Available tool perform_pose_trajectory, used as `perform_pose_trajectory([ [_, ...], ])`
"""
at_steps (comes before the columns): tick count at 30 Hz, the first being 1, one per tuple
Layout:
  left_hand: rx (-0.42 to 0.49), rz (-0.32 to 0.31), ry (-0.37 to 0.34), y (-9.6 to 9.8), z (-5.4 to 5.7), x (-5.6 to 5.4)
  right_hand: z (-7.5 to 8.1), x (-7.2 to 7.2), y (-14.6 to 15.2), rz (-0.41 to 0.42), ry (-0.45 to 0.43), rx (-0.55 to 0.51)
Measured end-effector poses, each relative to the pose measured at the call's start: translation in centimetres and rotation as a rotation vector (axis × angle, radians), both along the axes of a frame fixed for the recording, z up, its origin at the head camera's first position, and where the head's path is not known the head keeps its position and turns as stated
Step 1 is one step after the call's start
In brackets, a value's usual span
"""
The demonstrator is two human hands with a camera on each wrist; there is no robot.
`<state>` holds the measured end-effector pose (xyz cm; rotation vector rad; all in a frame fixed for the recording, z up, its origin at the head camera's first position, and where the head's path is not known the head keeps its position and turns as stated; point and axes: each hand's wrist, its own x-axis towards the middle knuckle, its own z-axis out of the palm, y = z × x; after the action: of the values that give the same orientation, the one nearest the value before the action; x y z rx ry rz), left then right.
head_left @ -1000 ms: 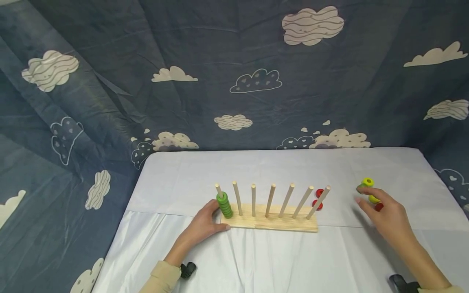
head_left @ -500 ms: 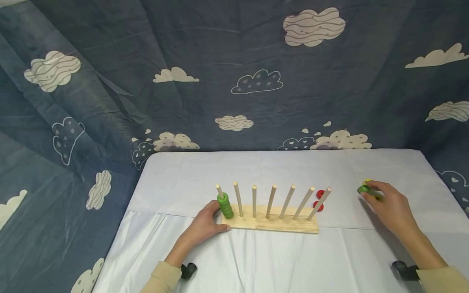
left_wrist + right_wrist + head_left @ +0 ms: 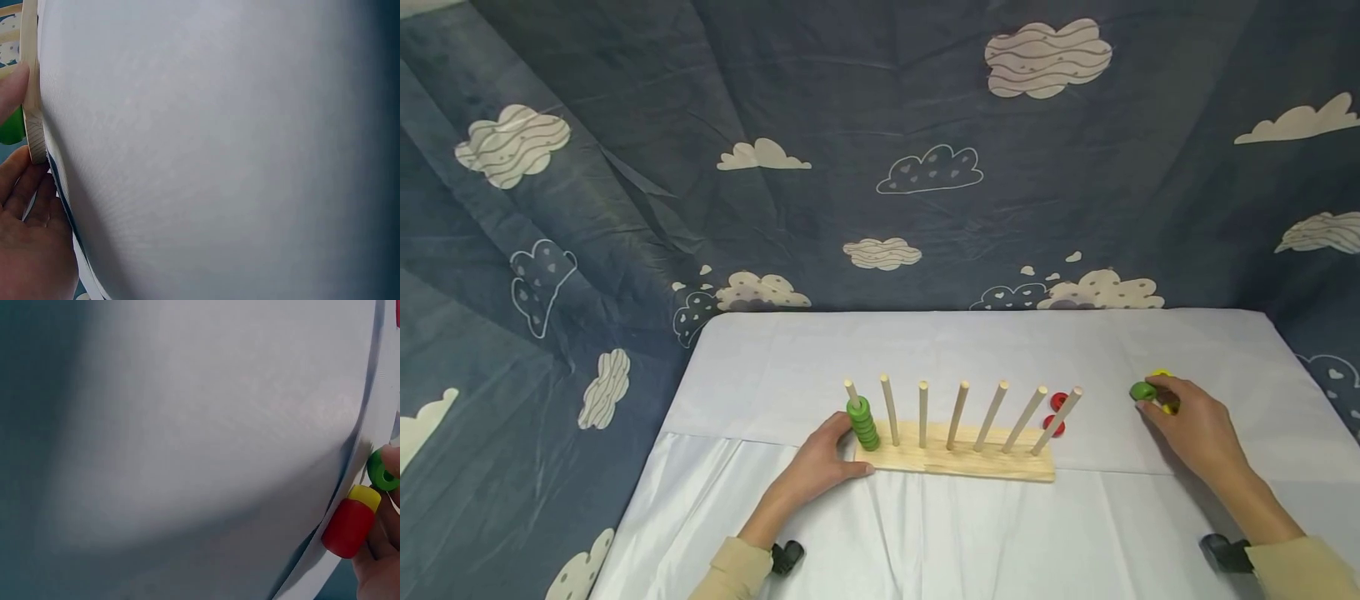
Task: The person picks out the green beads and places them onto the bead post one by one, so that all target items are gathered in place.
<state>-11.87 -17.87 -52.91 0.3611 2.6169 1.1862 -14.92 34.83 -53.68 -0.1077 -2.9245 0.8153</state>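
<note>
A wooden peg board (image 3: 955,461) with a row of upright pegs stands mid-table in the head view. Several green rings (image 3: 863,423) are stacked on its leftmost peg. My left hand (image 3: 818,460) grips the board's left end, thumb along the front edge; the left wrist view shows the thumb and fingers at the base's end (image 3: 36,140). At the right, my right hand (image 3: 1202,425) pinches a green ring (image 3: 1142,392) between thumb and fingers. Under that hand, the right wrist view shows a red piece (image 3: 349,529) beside a yellow piece (image 3: 364,497).
Two red rings (image 3: 1058,402) lie on the white cloth (image 3: 970,533) behind the board's right end. Part of a yellow ring (image 3: 1162,373) shows behind my right hand. A dark cloud-patterned curtain (image 3: 820,92) hangs beyond the table's far edge.
My right hand has closed its fingers and thumb on the green ring, which has turned in the grasp. The left hand stays on the board's end.
</note>
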Motion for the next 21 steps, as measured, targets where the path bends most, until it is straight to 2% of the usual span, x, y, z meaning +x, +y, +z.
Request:
perform_pose_trajectory([
  [6, 0.003, 0.003, -0.007, 0.1, 0.0, 0.1, -0.1, 0.0, 0.1, -0.012, -0.014, 0.005],
  [13, -0.011, 0.001, -0.003, 0.2, 0.1, 0.1, 0.8, 0.2, -0.2, -0.038, -0.020, -0.044],
  [21, -0.014, 0.004, -0.007, 0.1, 0.1, 0.1, 2.5, 1.1, -1.4, -0.071, 0.049, -0.138],
])
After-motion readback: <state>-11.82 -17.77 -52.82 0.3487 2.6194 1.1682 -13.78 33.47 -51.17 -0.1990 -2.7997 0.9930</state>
